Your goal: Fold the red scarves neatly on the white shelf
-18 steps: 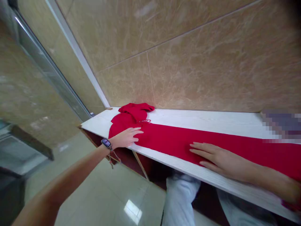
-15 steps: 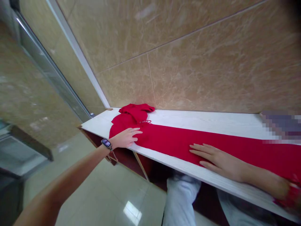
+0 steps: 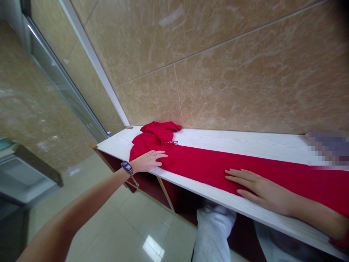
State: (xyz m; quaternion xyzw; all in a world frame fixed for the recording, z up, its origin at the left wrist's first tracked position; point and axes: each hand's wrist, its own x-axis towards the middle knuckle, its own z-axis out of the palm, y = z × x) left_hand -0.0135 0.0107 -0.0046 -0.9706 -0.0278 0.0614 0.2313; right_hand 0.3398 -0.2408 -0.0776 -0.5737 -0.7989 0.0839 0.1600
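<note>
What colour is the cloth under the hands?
The cloth is plain red, seen best in the head view.

Open room above red cloth (image 3: 196, 162), wall (image 3: 234, 87) behind

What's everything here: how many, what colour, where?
Fringed scarf: seemingly one, red, along the cabinet, bunched at left
Cabinet: one, white-topped, dark red inside, centre
Marbled wall tiles: several, tan, behind cabinet
Floor tiles: several, pale, below
Metal rail: one, grey, upper left
Wall trim: one, white, upper left
Boxy unit: one, grey, lower left
Pixelated item: one, greyish, far right
Watch: one, dark, left wrist
Ring: one, colour unclear, left hand
Trouser leg: one clear, pale blue, bottom centre
Left hand: one, on scarf beside the bunch
Right hand: one, on scarf, further right
</note>
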